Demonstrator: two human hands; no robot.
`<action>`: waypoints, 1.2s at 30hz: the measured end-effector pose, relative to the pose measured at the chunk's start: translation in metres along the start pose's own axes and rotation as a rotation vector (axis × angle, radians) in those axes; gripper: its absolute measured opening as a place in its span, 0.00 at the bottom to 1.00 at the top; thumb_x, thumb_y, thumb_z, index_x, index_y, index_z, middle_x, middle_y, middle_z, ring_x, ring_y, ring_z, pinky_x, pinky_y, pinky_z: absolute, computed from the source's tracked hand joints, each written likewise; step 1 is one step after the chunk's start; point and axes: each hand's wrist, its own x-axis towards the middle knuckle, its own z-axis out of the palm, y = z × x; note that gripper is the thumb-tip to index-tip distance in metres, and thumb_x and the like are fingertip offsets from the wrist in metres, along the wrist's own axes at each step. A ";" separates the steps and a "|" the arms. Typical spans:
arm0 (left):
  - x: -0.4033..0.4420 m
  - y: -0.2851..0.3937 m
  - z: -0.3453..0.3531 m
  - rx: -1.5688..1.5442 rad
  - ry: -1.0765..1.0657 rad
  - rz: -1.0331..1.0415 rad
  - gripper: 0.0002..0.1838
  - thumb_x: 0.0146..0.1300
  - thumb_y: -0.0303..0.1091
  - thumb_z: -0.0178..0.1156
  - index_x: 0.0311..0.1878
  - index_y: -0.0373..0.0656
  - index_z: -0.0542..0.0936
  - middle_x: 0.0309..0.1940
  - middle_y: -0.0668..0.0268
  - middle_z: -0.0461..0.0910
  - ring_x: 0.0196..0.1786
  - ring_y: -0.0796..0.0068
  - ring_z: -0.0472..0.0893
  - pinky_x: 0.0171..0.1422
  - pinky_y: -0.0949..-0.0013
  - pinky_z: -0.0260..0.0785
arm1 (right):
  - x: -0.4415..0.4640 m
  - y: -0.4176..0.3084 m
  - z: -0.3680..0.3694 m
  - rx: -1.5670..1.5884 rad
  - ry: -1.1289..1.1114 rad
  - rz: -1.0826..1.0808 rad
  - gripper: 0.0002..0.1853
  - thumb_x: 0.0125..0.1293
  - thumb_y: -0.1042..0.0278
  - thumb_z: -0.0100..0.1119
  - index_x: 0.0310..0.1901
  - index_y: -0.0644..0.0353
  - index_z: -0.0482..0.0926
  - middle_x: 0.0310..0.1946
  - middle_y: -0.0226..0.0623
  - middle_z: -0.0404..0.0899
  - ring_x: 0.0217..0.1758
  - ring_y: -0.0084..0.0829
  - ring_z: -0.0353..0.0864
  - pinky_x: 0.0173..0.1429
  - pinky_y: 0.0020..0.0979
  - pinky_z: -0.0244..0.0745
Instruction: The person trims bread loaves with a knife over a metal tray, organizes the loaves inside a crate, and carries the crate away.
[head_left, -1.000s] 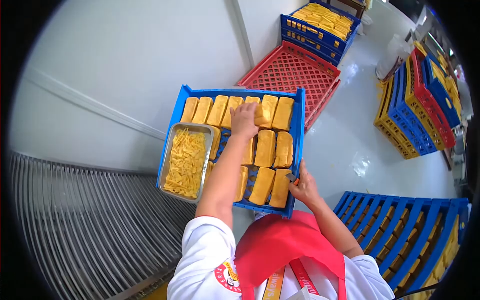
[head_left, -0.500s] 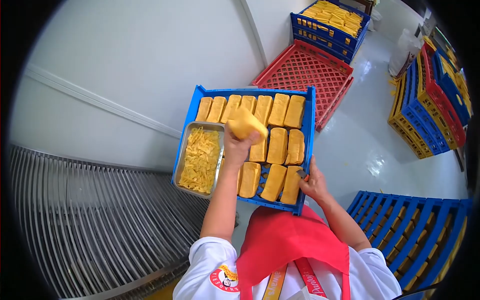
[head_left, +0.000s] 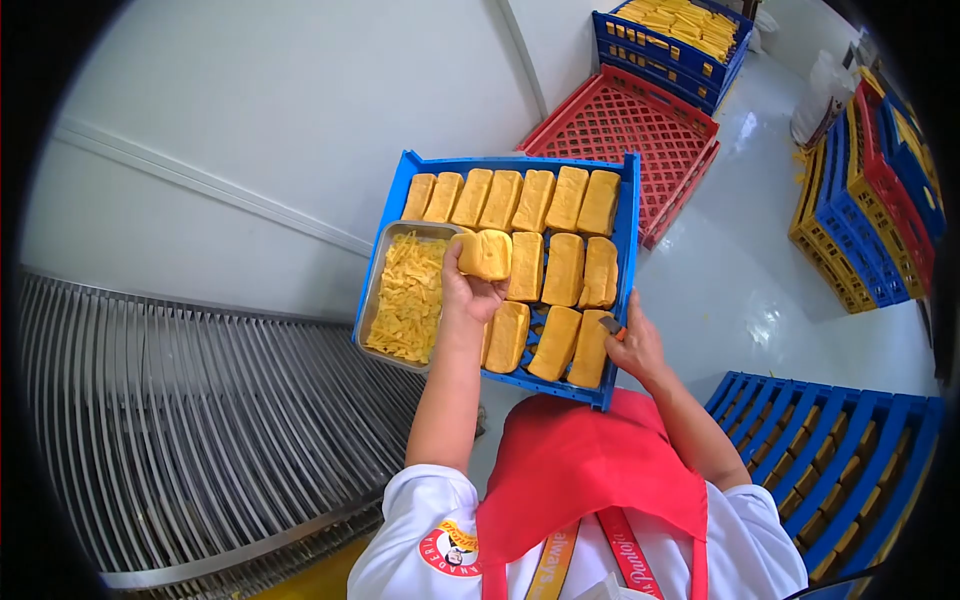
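A yellow-brown loaf [head_left: 486, 255] is held up in my left hand [head_left: 470, 292], its fingers wrapped round the lower part, above the blue crate [head_left: 628, 215]. Rows of similar loaves [head_left: 565, 270] lie in that crate. On the crate's left side rests a metal pan [head_left: 372, 300] full of yellow strips [head_left: 405, 295]. My right hand [head_left: 637, 345] is at the crate's right edge, closed on a small tool [head_left: 618, 330] with an orange handle and a dark blade.
Behind the crate is a red crate [head_left: 625, 110], with blue crates [head_left: 665, 50] of yellow strips beyond it. Coloured crates [head_left: 850, 210] are stacked at the right. A blue slatted crate [head_left: 830, 400] stands lower right, and a ribbed metal surface [head_left: 200, 430] lies lower left.
My left hand has lifted a loaf out of the back part of the crate, brought it nearer and turned it end-up. My right hand has stayed at the crate's edge with the tool.
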 end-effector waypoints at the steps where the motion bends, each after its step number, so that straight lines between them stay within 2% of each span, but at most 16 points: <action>1: -0.001 0.000 0.001 -0.012 0.025 -0.008 0.23 0.66 0.57 0.57 0.52 0.48 0.80 0.40 0.68 0.85 0.34 0.69 0.84 0.39 0.59 0.83 | 0.001 -0.006 -0.005 -0.038 -0.023 0.018 0.51 0.56 0.58 0.62 0.75 0.72 0.46 0.41 0.62 0.80 0.43 0.62 0.81 0.46 0.51 0.76; 2: 0.018 -0.001 -0.026 0.018 -0.211 -0.051 0.23 0.63 0.55 0.63 0.52 0.48 0.78 0.37 0.70 0.82 0.35 0.75 0.83 0.36 0.62 0.82 | 0.000 -0.013 -0.016 -0.043 -0.022 0.016 0.51 0.56 0.58 0.62 0.75 0.72 0.46 0.41 0.62 0.80 0.43 0.62 0.81 0.46 0.51 0.76; 4: 0.004 -0.011 -0.021 0.048 -0.129 -0.023 0.23 0.62 0.55 0.63 0.50 0.47 0.79 0.34 0.71 0.81 0.31 0.76 0.82 0.35 0.61 0.82 | 0.000 -0.052 -0.053 -0.147 0.010 0.049 0.39 0.65 0.47 0.59 0.68 0.69 0.65 0.39 0.60 0.80 0.42 0.59 0.81 0.46 0.51 0.76; 5: -0.002 -0.017 -0.019 0.086 -0.044 0.005 0.22 0.62 0.54 0.64 0.48 0.47 0.79 0.32 0.71 0.81 0.27 0.78 0.81 0.35 0.61 0.83 | 0.006 -0.061 -0.058 -0.155 0.009 0.045 0.39 0.65 0.47 0.59 0.68 0.69 0.65 0.39 0.60 0.80 0.42 0.59 0.81 0.46 0.51 0.76; 6: 0.000 -0.022 -0.027 0.069 -0.050 -0.016 0.23 0.62 0.54 0.65 0.50 0.48 0.78 0.37 0.69 0.82 0.33 0.74 0.83 0.38 0.59 0.84 | 0.014 -0.069 -0.063 -0.106 -0.017 0.008 0.30 0.68 0.46 0.55 0.57 0.67 0.72 0.37 0.59 0.81 0.41 0.57 0.82 0.44 0.51 0.75; 7: -0.015 -0.028 -0.018 0.062 -0.051 -0.017 0.23 0.62 0.54 0.65 0.50 0.48 0.78 0.37 0.69 0.82 0.33 0.74 0.83 0.38 0.59 0.84 | 0.019 -0.078 -0.065 -0.057 -0.043 -0.029 0.26 0.72 0.45 0.52 0.47 0.65 0.78 0.34 0.58 0.81 0.40 0.56 0.82 0.42 0.52 0.75; 8: -0.030 -0.036 -0.008 0.027 -0.013 0.001 0.23 0.63 0.52 0.64 0.52 0.46 0.78 0.38 0.68 0.83 0.35 0.72 0.84 0.39 0.60 0.84 | 0.023 -0.092 -0.065 -0.065 -0.043 -0.033 0.26 0.72 0.45 0.52 0.47 0.65 0.78 0.34 0.58 0.81 0.40 0.56 0.82 0.42 0.52 0.75; 9: -0.042 -0.041 -0.002 -0.009 0.025 0.019 0.22 0.63 0.51 0.64 0.53 0.45 0.78 0.40 0.66 0.83 0.36 0.69 0.84 0.39 0.61 0.84 | 0.025 -0.110 -0.063 -0.102 -0.046 -0.105 0.23 0.74 0.48 0.49 0.39 0.64 0.77 0.31 0.57 0.81 0.38 0.56 0.82 0.40 0.53 0.74; 10: -0.044 -0.045 -0.008 0.004 -0.016 0.010 0.23 0.65 0.51 0.62 0.55 0.45 0.78 0.45 0.65 0.83 0.46 0.66 0.85 0.43 0.59 0.85 | 0.027 -0.123 -0.058 -0.138 -0.052 -0.177 0.23 0.75 0.51 0.47 0.31 0.63 0.76 0.28 0.56 0.81 0.36 0.56 0.82 0.38 0.54 0.73; 18: -0.069 -0.046 -0.038 -0.016 -0.076 0.039 0.23 0.67 0.52 0.60 0.56 0.45 0.77 0.48 0.64 0.83 0.50 0.67 0.84 0.53 0.57 0.82 | 0.035 -0.157 -0.018 -0.100 -0.138 -0.305 0.24 0.76 0.49 0.46 0.32 0.63 0.78 0.24 0.56 0.79 0.33 0.59 0.80 0.39 0.55 0.72; 25: -0.071 -0.029 -0.060 0.006 -0.066 0.097 0.24 0.66 0.52 0.61 0.56 0.45 0.77 0.48 0.63 0.83 0.48 0.67 0.85 0.53 0.59 0.82 | 0.036 -0.176 -0.001 -0.060 -0.345 -0.328 0.30 0.74 0.41 0.47 0.34 0.64 0.84 0.27 0.58 0.81 0.35 0.58 0.83 0.41 0.54 0.76; 27: -0.069 -0.023 -0.068 -0.008 -0.051 0.183 0.25 0.68 0.48 0.60 0.59 0.40 0.71 0.46 0.58 0.80 0.45 0.62 0.85 0.48 0.55 0.85 | 0.037 -0.184 0.006 -0.029 -0.376 -0.292 0.32 0.72 0.38 0.48 0.33 0.64 0.84 0.27 0.58 0.82 0.35 0.57 0.83 0.42 0.53 0.76; 30: -0.070 -0.005 -0.086 0.055 0.004 0.355 0.27 0.65 0.49 0.64 0.60 0.44 0.71 0.47 0.60 0.80 0.46 0.64 0.84 0.52 0.57 0.83 | 0.042 -0.199 0.023 0.006 -0.481 -0.216 0.35 0.70 0.33 0.49 0.32 0.64 0.85 0.26 0.58 0.81 0.36 0.57 0.83 0.42 0.51 0.77; 32: -0.085 0.024 -0.078 0.045 0.317 0.636 0.34 0.65 0.40 0.66 0.68 0.45 0.60 0.55 0.57 0.74 0.49 0.62 0.82 0.50 0.57 0.83 | 0.052 -0.209 0.040 0.027 -0.554 -0.189 0.38 0.67 0.28 0.50 0.32 0.65 0.85 0.27 0.57 0.82 0.37 0.55 0.85 0.43 0.49 0.78; 35: -0.096 0.077 -0.119 0.321 0.480 1.009 0.51 0.65 0.30 0.66 0.78 0.49 0.38 0.68 0.54 0.62 0.63 0.59 0.73 0.63 0.57 0.73 | 0.067 -0.233 0.070 -0.121 -0.368 -0.312 0.38 0.67 0.29 0.51 0.35 0.67 0.81 0.28 0.55 0.82 0.35 0.53 0.84 0.40 0.48 0.76; 36: -0.101 0.089 -0.127 0.377 0.470 1.106 0.57 0.66 0.28 0.65 0.80 0.50 0.29 0.72 0.54 0.58 0.69 0.59 0.68 0.70 0.57 0.67 | 0.075 -0.242 0.077 -0.207 -0.404 -0.310 0.38 0.66 0.27 0.52 0.42 0.66 0.80 0.37 0.55 0.84 0.42 0.55 0.84 0.46 0.48 0.78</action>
